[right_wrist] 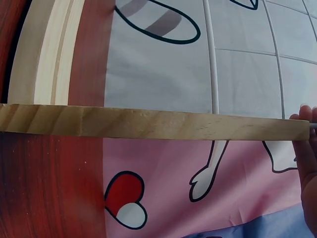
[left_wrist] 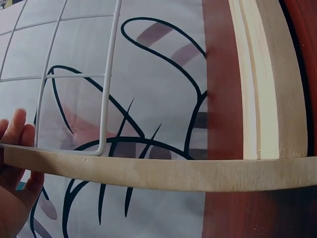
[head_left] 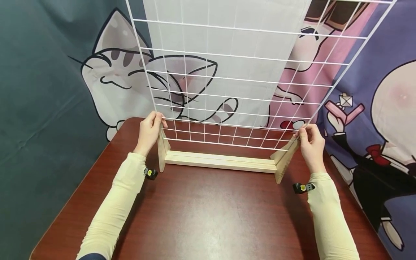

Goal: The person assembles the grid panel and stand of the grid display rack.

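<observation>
A white wire grid panel [head_left: 234, 76] stands upright, its lower end between the two side boards of a pale wooden stand. A grooved crossbar [head_left: 221, 160] joins the left side board [head_left: 162, 151] and the right side board [head_left: 287, 155] low down. My left hand [head_left: 148, 131] grips the top of the left board together with the grid's side wire. Across from it, my right hand [head_left: 312, 146] pinches the right board's top end at the other side wire. In the left wrist view, the grid's bottom corner [left_wrist: 101, 149] lies against the board, above the crossbar.
The stand rests on a reddish-brown table [head_left: 201, 209]. Behind it hangs a cloth printed with a cartoon cat [head_left: 113, 76], and more cartoon figures [head_left: 344, 119] cover the cloth on the right. Small black cameras [head_left: 151, 173] sit on both wrists.
</observation>
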Available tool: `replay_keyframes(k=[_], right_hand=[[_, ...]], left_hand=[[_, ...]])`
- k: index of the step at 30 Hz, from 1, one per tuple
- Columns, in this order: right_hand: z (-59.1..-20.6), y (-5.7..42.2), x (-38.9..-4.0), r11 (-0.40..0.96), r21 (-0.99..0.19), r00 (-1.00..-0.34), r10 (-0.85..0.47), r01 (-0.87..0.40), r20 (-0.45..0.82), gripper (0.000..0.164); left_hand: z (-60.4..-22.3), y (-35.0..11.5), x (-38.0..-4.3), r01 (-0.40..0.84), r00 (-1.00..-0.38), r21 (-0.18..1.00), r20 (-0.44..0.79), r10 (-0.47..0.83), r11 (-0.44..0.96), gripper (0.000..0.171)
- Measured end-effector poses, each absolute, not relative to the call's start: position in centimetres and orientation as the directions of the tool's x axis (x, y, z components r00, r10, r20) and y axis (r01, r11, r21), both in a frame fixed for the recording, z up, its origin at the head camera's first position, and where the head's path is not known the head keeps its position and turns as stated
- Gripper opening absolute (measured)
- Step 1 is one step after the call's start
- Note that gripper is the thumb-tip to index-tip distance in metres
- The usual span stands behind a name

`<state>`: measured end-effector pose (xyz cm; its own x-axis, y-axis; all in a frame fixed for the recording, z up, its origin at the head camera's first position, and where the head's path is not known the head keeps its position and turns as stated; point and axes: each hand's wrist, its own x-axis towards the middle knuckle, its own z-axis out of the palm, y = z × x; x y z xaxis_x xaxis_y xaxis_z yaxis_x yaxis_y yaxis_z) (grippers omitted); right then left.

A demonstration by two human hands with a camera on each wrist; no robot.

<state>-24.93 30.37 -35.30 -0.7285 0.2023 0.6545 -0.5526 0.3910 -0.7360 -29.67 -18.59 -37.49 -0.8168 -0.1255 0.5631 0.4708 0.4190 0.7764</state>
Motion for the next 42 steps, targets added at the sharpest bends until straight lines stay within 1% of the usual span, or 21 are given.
replay_keyframes(k=[6, 16, 19, 23, 26, 30, 35, 37, 40, 42], right_hand=[[-35.1, 30.2, -24.8, 0.428, -0.722, -0.722, 0.201, -0.543, 0.662, 0.011], [-35.2, 30.2, -24.0, 0.426, -0.727, -0.724, 0.208, -0.538, 0.658, 0.016], [-35.2, 30.1, -24.0, 0.42, -0.729, -0.724, 0.21, -0.54, 0.657, 0.013], [-35.2, 30.2, -24.2, 0.395, -0.732, -0.722, 0.207, -0.555, 0.66, 0.003], [-35.3, 30.3, -24.3, 0.376, -0.731, -0.721, 0.199, -0.57, 0.664, 0.005], [-35.3, 30.5, -24.5, 0.359, -0.735, -0.723, 0.196, -0.576, 0.662, 0.011], [-35.3, 30.4, -24.4, 0.367, -0.736, -0.723, 0.204, -0.568, 0.66, 0.015], [-35.2, 30.2, -24.3, 0.386, -0.731, -0.72, 0.206, -0.562, 0.663, 0.015], [-35.0, 29.9, -24.2, 0.424, -0.723, -0.714, 0.216, -0.546, 0.666, 0.01], [-34.9, 29.6, -24.2, 0.447, -0.722, -0.711, 0.232, -0.528, 0.664, 0.012]], left_hand=[[-37.9, -18.4, -29.3, 0.472, -0.787, 0.753, 0.595, -0.166, 0.458, 0.033], [-38.6, -18.0, -29.1, 0.473, -0.774, 0.741, 0.608, -0.177, 0.477, 0.027], [-38.7, -18.0, -29.0, 0.479, -0.77, 0.738, 0.613, -0.177, 0.475, 0.024], [-38.7, -17.9, -29.1, 0.483, -0.768, 0.738, 0.616, -0.177, 0.472, 0.018], [-38.5, -17.8, -29.2, 0.48, -0.767, 0.736, 0.616, -0.178, 0.477, 0.016], [-38.4, -17.7, -29.1, 0.473, -0.768, 0.731, 0.616, -0.177, 0.492, 0.016], [-38.6, -17.6, -29.1, 0.474, -0.762, 0.728, 0.621, -0.184, 0.496, 0.015], [-38.7, -17.6, -29.2, 0.471, -0.761, 0.729, 0.621, -0.19, 0.497, 0.015], [-38.7, -17.4, -29.1, 0.464, -0.763, 0.735, 0.615, -0.199, 0.494, 0.015], [-38.6, -17.3, -29.1, 0.454, -0.764, 0.736, 0.612, -0.205, 0.503, 0.016]])
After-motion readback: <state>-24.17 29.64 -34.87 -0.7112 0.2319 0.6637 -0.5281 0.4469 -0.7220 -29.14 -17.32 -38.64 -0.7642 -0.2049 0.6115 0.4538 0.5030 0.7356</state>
